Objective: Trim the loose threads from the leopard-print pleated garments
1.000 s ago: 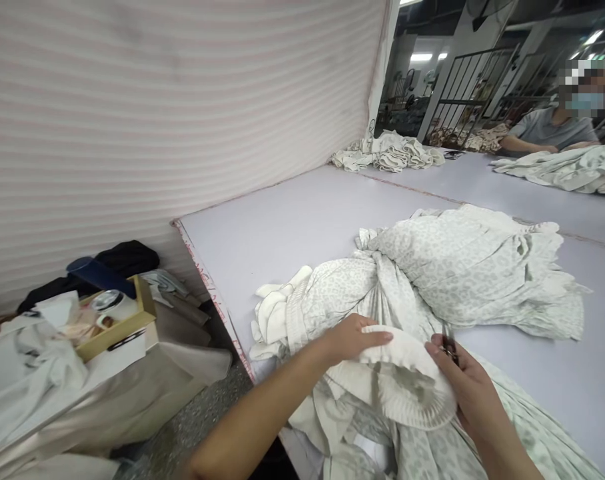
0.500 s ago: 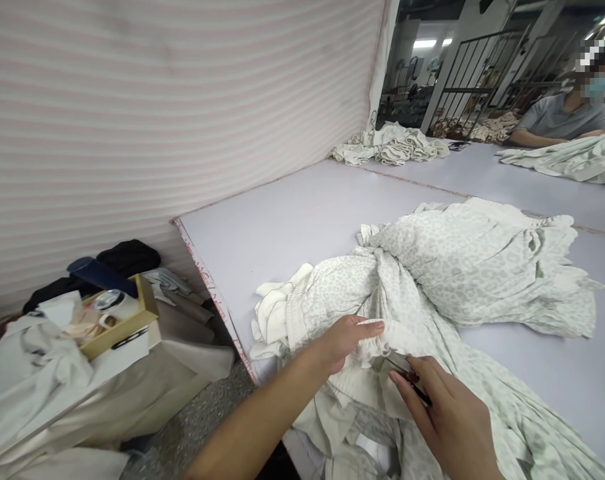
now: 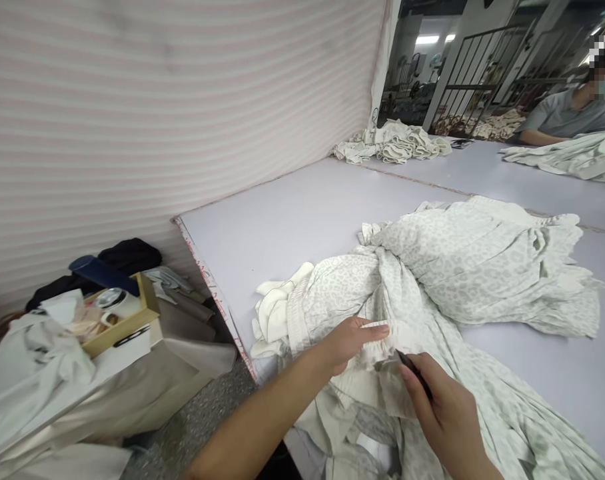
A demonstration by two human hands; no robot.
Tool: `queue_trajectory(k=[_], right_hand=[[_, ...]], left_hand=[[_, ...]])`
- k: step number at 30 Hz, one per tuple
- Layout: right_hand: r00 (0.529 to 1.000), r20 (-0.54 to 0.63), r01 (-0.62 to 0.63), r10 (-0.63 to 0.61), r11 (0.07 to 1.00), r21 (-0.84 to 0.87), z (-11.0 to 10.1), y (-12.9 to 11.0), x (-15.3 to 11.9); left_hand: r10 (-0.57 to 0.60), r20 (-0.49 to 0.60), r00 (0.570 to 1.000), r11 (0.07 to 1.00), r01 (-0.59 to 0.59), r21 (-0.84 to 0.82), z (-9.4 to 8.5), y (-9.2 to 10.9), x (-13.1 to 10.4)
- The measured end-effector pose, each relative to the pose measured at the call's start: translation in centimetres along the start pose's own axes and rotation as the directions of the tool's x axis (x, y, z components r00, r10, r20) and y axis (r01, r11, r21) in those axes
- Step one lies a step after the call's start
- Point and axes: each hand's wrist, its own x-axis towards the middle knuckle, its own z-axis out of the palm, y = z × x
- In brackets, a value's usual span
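Between the thumb and fingers of my left hand (image 3: 350, 341) is the gathered elastic edge of a pale, leopard-print garment (image 3: 377, 343). My right hand (image 3: 445, 407) is closed around dark thread snips (image 3: 413, 373). Their tip is close to the pinched edge, just right of my left thumb; whether the blades touch the cloth I cannot tell. More of the same pale printed cloth (image 3: 487, 267) lies heaped and twisted behind both hands, with a ribbed white band (image 3: 296, 313) at its left end.
The pale table (image 3: 262, 227) ends at a taped left edge. Beyond it stands a yellow box (image 3: 145, 300) of small items among draped cloth. A striped sheet (image 3: 182, 100) hangs behind. Folded garments (image 3: 395, 143) lie at the far side, where a masked person (image 3: 567, 117) sits by another heap (image 3: 577, 157).
My right hand has drawn slightly right with the snips, whose tip has turned upward near the edge. My left hand keeps its pinch, shifted a little right.
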Motion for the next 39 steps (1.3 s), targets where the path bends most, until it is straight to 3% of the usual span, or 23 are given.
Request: queue_trajectory(k=[3,5,6,7,8,10,12,14,16,18,21,23,27,31,34,37,39], right_hand=[[0.991,0.047,-0.132,0.128,0.987,0.091,0.0,0.9,0.4],[0.98,0.07,-0.192,0.184,0.972,0.135,0.1,1.4,0.6],[0.975,0.081,-0.217,0.207,0.964,0.156,0.2,1.6,0.7],[0.969,0.09,-0.243,0.23,0.954,0.174,0.4,1.7,0.8],[0.962,0.097,-0.27,0.255,0.944,0.188,0.5,1.7,0.8],[0.946,0.101,-0.322,0.307,0.923,0.209,0.8,1.7,0.8],[0.932,0.1,-0.361,0.348,0.907,0.218,1.0,1.9,0.6],[0.925,0.097,-0.38,0.368,0.899,0.217,1.1,2.6,0.5],[0.923,0.092,-0.384,0.373,0.898,0.214,1.0,3.5,0.4],[0.926,0.089,-0.377,0.366,0.901,0.218,0.8,4.1,0.4],[0.938,0.076,-0.347,0.339,0.908,0.234,0.2,3.6,0.3],[0.951,0.055,-0.309,0.305,0.917,0.253,-0.5,2.1,0.0],[0.993,0.086,-0.103,0.076,0.923,0.371,-1.6,-1.6,-0.8],[0.979,0.122,0.087,-0.162,0.88,0.468,-1.7,-3.5,-0.6],[0.966,0.175,0.077,-0.188,0.864,0.497,-1.6,-3.3,-0.1],[0.97,0.219,-0.026,-0.104,0.853,0.521,-1.6,-2.9,0.0],[0.972,0.233,-0.101,-0.035,0.832,0.546,-1.9,-2.8,-0.1]], left_hand=[[0.06,-0.145,0.988,0.99,-0.041,0.131,-0.8,1.6,-1.1],[0.248,-0.259,0.934,0.929,-0.153,0.336,-1.4,2.9,-2.9],[0.346,-0.235,0.908,0.865,-0.212,0.455,-1.6,3.4,-4.0],[0.401,-0.133,0.906,0.788,-0.267,0.555,-1.8,3.6,-5.2],[0.404,0.019,0.915,0.706,-0.325,0.629,-1.9,3.6,-6.4],[0.291,0.297,0.909,0.562,-0.414,0.716,-2.1,2.6,-8.2],[0.215,0.341,0.915,0.429,-0.402,0.809,-2.4,0.7,-9.0],[0.194,0.242,0.95,0.376,-0.301,0.876,-3.0,-1.4,-8.5],[0.194,0.159,0.968,0.419,-0.229,0.879,-3.5,-3.0,-7.4],[0.249,0.099,0.964,0.542,-0.223,0.81,-3.8,-3.9,-6.2],[0.357,-0.057,0.932,0.718,-0.235,0.656,-3.1,-4.0,-5.5],[0.423,-0.121,0.898,0.787,-0.298,0.539,-1.9,-3.7,-5.9],[0.54,-0.097,0.836,0.812,-0.487,0.321,0.5,-3.1,-7.0],[0.568,-0.077,0.82,0.807,-0.535,0.252,1.5,-2.9,-7.2],[0.535,-0.067,0.842,0.823,-0.502,0.264,1.5,-2.7,-7.0],[0.4,-0.05,0.915,0.886,-0.372,0.275,1.3,-2.4,-6.6],[0.292,-0.05,0.955,0.947,-0.282,0.153,1.3,-2.2,-6.3]])
